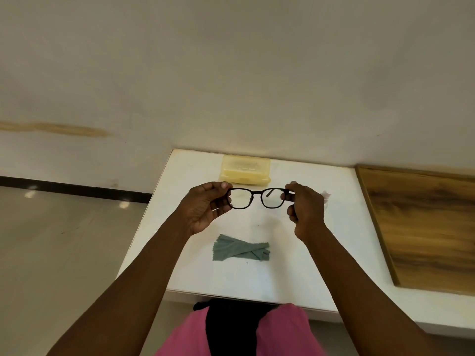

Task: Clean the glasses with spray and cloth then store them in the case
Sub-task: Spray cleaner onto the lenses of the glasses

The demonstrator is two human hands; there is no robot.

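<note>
Two hands are being used: the glasses (258, 198) are being pinched at the frame's outer corners by left hand (205, 208) and right hand (305, 211), fingers curled, above the desk (295, 265). Light, rigid and likely fragile, they are being held level, long axis left-right, lenses facing the person.

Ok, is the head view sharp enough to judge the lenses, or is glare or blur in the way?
Head view: the glasses held by both hands, left and right, are fairly sharp, no glare on the lenses; the white table is bright and washed out; wide-angle bending at the edges; smudges too small to tell.
</note>
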